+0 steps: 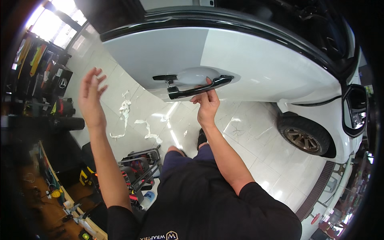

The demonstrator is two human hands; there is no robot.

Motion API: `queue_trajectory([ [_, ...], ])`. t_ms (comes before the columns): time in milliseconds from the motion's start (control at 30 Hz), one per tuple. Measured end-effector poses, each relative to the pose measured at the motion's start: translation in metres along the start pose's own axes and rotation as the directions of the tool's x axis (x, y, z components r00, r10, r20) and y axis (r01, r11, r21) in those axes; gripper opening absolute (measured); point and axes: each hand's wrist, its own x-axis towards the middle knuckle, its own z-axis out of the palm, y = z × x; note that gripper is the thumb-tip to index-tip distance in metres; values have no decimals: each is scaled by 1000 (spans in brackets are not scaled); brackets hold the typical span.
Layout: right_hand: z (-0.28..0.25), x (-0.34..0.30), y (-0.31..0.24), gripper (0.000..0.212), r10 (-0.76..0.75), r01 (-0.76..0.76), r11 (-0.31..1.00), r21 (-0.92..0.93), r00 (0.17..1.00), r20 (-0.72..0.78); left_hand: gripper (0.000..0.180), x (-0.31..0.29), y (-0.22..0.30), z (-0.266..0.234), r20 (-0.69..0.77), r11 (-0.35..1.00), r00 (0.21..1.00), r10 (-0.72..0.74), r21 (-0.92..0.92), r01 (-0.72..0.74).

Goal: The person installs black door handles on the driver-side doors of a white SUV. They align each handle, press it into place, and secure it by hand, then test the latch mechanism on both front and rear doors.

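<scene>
The door handle (199, 87) is black and sits at mid-height on the white car door (256, 60), pulled out from its recess (196, 75) so that its right end stands clear of the panel. The right hand (206, 105) reaches up from below; its fingers (200, 96) are closed around the lower edge of the handle, thumb side toward the door. This underhand grip appears to keep the handle away from the panel, leaving the recess behind it exposed.

The left hand (91, 98) is raised in free air, well apart from the door, fingers spread and holding nothing. It touches no object.

The door surface shows two tones: a duller grey area on the left and a brighter white area on the right, meeting at a straight vertical line above the handle. Whether this is film or lighting cannot be told.

Below the door lies a white tiled floor (248, 132) with torn white strips (125, 112) scattered to the left. A front wheel (305, 138) and a side mirror (355, 110) are at right. A tool cart (140, 168) stands near the person's knees.
</scene>
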Motion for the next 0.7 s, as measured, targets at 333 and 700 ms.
queue_trajectory([
  [333, 9, 8, 26, 33, -175, 157, 979, -130, 975, -140, 41, 133, 4, 19, 71, 923, 979, 193, -350, -157],
  [700, 73, 16, 34, 24, -272, 216, 962, -165, 740, -615, 32, 248, 1, 28, -238, 485, 457, 857, 72, -872],
])
